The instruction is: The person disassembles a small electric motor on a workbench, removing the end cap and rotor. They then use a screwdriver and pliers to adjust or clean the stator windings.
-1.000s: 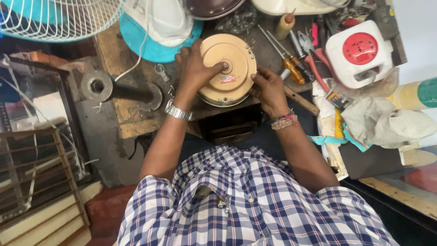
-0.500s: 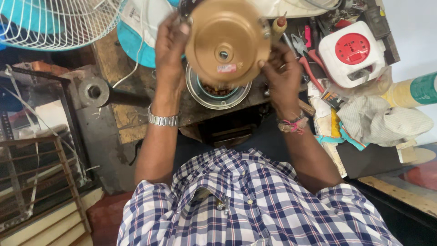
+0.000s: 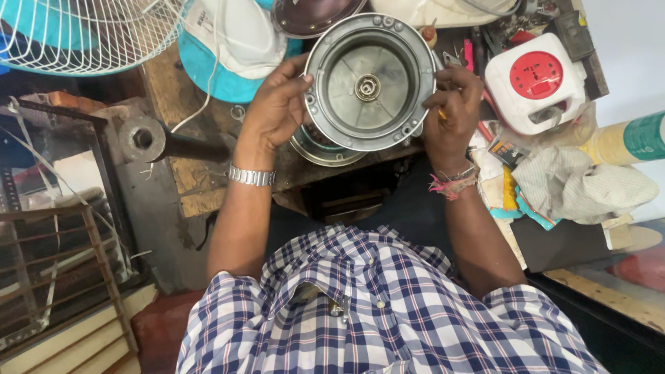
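Observation:
A round metal motor cover (image 3: 369,82), hollow side facing me with a bearing seat at its middle, is held up above the workbench. My left hand (image 3: 277,107) grips its left rim and my right hand (image 3: 451,104) grips its right rim. Below it on the bench lies the rest of the round motor body (image 3: 322,147), partly hidden by the cover. A metal watch sits on my left wrist and coloured threads on my right.
A white wire fan guard (image 3: 83,34) is at top left. A white and red socket box (image 3: 533,82) and crumpled cloths (image 3: 589,187) lie to the right, with screwdrivers behind. A dark metal pipe (image 3: 163,142) juts from the bench's left side.
The cover has been lifted off the motor body and turned over, so its hollow inside now faces me instead of its tan outer face.

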